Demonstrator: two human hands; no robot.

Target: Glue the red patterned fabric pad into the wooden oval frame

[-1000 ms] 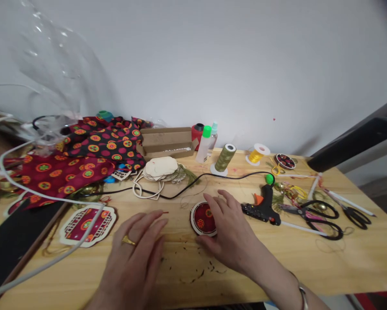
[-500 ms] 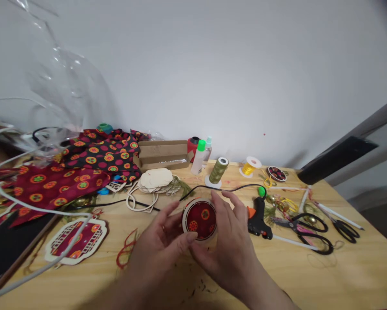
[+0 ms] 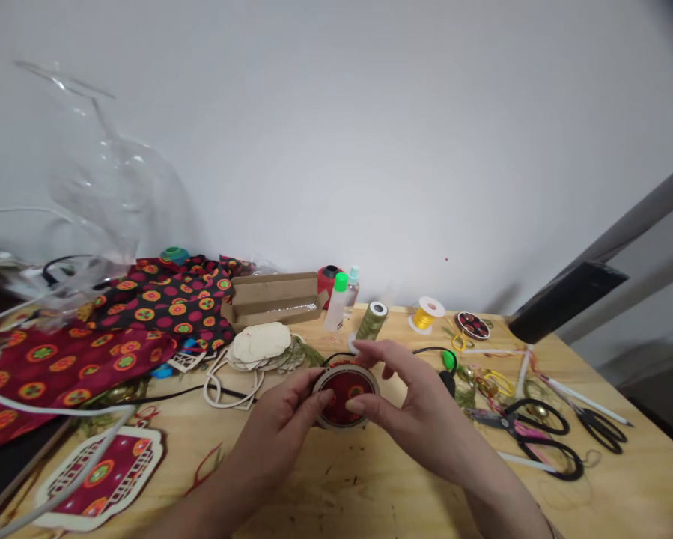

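Between my hands is a round ornament (image 3: 346,389) with a pale wooden rim and dark red patterned fabric in its middle. My left hand (image 3: 283,423) grips its left side, the thumb lying over the rim onto the fabric. On the other side, my right hand (image 3: 420,419) is closed around the edge, its thumb pressed on the fabric and its index finger arched above the top rim. The undersides of the fingers behind the ornament are hidden. Just behind it stands a spool of olive thread (image 3: 373,322). A glue gun with a black body is mostly hidden behind my right hand.
Scissors (image 3: 543,434) lie at the right, with a pencil (image 3: 588,400) behind. Yellow cord on a spool (image 3: 426,316), bottles (image 3: 337,303), a cardboard box (image 3: 274,296) and pale wooden shapes (image 3: 260,344) line the back. Patterned fabric (image 3: 162,299) and a white cable (image 3: 61,408) occupy the left.
The right thumb has come onto the fabric face, and the right fingers have lifted and arched. The ornament now tilts flatter. The whole view has shifted, with the table lower in it.
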